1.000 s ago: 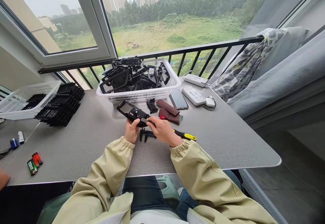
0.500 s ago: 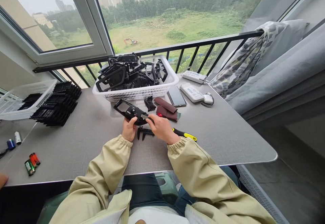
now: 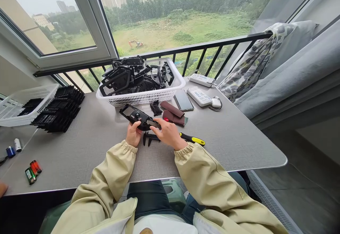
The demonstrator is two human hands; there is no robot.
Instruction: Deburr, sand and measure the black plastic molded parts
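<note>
The worktop is grey with a rounded right corner. Far centre: a white basket. Far right: two white boxes, one nearer than the other, and a small white case. Between the basket and nearer box: a phone. Near the basket: brown strips and a small black piece. Near centre: a caliper, partly hidden. Left: a second basket, a black stack and batteries.
</note>
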